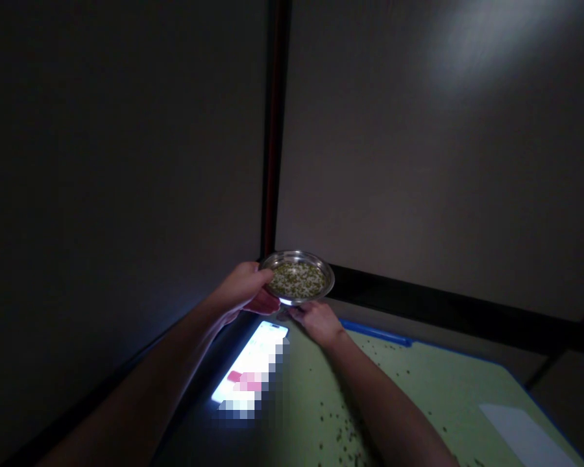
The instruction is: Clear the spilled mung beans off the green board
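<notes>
My left hand [250, 285] grips the left rim of a round steel plate [329, 284], thumb on top and fingers underneath. The plate is raised over the far end of the table and tilted slightly towards me. Across its bottom lies a layer of small green and whitish grains [299, 280]. Just below the near rim is my right hand [321, 323], low by the table surface, with its fingers bent together. What those fingers hold, if anything, is too dark and partly hidden. A lit phone [253, 363] lies below my left hand, its screen partly blurred out.
The table has a light green top [418, 389] with a blue edge [377, 333]. Loose dark grains [345, 434] are scattered near my right forearm. A white sheet [525, 434] lies at the right. Dark walls [418, 162] meet in a corner behind the plate.
</notes>
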Demonstrator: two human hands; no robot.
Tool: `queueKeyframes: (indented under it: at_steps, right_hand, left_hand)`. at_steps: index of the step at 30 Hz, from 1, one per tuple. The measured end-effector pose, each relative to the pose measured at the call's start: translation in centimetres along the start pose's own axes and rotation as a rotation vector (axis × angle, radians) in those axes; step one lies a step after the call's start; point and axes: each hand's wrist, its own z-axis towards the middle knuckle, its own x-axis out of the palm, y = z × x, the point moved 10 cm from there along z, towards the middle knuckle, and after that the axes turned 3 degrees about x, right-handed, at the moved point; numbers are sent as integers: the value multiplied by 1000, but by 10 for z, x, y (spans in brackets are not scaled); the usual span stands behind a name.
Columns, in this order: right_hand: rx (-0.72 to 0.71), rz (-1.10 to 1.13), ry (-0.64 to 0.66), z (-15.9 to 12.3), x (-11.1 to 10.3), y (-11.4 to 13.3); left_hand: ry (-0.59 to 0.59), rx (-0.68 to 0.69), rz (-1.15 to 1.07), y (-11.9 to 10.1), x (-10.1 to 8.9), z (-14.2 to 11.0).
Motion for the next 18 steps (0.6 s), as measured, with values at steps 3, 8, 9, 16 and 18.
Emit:
queueKeyframes:
  at_steps: [3,8,9,16,18]
  right_hand:
    - [-54,-11,14,-7,0,4]
    - [-137,-25,42,-30,-3,-1]
    - [-152,-28,45,-35,-5,-2]
    - [-237,-77,-39,-56,-29,7]
    - [-229,-76,-81,-56,-35,9]
  left_hand:
    - [-10,-8,2,1,0,0]
    - [-36,-36,6,5,-3,-3]
    - [-39,-40,4,5,-3,-4]
    - [-36,-44,-13,6,-1,-8]
    - [-37,-43,-14,7,-1,-9]
